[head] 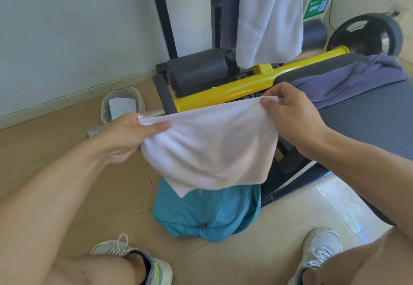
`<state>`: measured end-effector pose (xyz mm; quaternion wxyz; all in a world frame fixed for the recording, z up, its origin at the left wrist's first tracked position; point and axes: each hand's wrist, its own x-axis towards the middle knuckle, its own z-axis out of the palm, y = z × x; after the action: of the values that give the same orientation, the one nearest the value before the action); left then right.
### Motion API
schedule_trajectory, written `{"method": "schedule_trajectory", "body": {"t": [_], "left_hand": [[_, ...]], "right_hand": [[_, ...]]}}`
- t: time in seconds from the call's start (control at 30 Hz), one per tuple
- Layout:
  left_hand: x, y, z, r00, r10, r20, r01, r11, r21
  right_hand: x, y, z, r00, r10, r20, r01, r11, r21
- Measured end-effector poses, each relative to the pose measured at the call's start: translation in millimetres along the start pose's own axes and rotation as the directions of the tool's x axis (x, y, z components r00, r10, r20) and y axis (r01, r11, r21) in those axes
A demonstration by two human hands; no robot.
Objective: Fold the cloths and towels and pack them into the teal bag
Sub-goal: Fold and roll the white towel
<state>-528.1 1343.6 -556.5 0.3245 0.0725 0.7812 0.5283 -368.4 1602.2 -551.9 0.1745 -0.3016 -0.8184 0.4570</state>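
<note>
Head view | left hand (pixel 125 132) and right hand (pixel 288 110) pinching top corners of white towel (pixel 210 148) | towel stretched crosswise, hanging directly above teal bag (pixel 205 213) | both hands equally near bag

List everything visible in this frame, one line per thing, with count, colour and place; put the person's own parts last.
held towel: 1, white, stretched between both hands above the bag
teal bag: 1, teal, on the floor between the feet
hanging towel: 1, white, draped over the black frame at top
purple cloth: 1, purple-grey, lying on the bench pad at right
yellow bar: 1, yellow, across the exercise machine
weight plate: 1, black, far right end of the bar
small bag: 1, beige, on the floor by the wall
shoes: 2, white, bottom of frame
left hand: pinches the towel's left corner
right hand: pinches the towel's right corner
</note>
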Motion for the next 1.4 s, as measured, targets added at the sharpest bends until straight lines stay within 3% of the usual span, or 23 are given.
{"method": "schedule_trajectory", "body": {"t": [0.13,0.3,0.4,0.53,0.7,0.87,0.97,1.07,1.2,1.4], "left_hand": [[4.4,-2.7,2.3,0.991,0.051,-0.127,-0.061,0.996,-0.070],[-3.1,-2.3,30.4,0.957,0.144,-0.251,-0.156,0.987,-0.026],[-14.0,-2.2,47.2,0.951,0.213,-0.225,-0.198,0.976,0.089],[-26.4,-5.5,67.8,0.953,0.263,-0.153,-0.237,0.956,0.170],[-32.8,0.4,70.7,0.983,0.177,0.039,-0.176,0.984,-0.022],[-35.2,6.2,66.9,0.976,0.088,0.198,-0.020,0.946,-0.324],[-36.6,6.9,69.7,0.959,0.114,0.258,-0.004,0.920,-0.392],[-36.7,4.9,73.3,0.965,0.126,0.230,-0.035,0.930,-0.366],[-34.8,0.9,77.3,0.980,0.149,0.135,-0.110,0.960,-0.259],[-38.9,-2.8,87.0,0.953,0.192,0.233,-0.145,0.968,-0.204]], "right_hand": [[-4.5,-2.3,1.1,0.996,0.009,0.086,-0.006,1.000,-0.027],[-15.3,-6.3,5.8,0.977,0.042,0.210,-0.048,0.998,0.026],[-26.9,-9.1,13.3,0.942,-0.015,0.334,-0.003,0.998,0.056],[-47.6,-15.4,27.0,0.886,-0.157,0.436,0.178,0.984,-0.007],[-57.2,-16.5,32.3,0.804,-0.228,0.550,0.372,0.913,-0.166],[-46.5,-18.4,21.3,0.856,-0.242,0.456,0.297,0.953,-0.053],[-41.2,-17.8,17.2,0.884,-0.314,0.347,0.366,0.925,-0.096],[-37.4,-15.1,15.7,0.891,-0.367,0.267,0.417,0.894,-0.165],[-36.6,-17.4,14.8,0.834,-0.433,0.342,0.505,0.848,-0.159],[-39.4,-19.8,17.5,0.857,-0.424,0.293,0.481,0.863,-0.159]]}}
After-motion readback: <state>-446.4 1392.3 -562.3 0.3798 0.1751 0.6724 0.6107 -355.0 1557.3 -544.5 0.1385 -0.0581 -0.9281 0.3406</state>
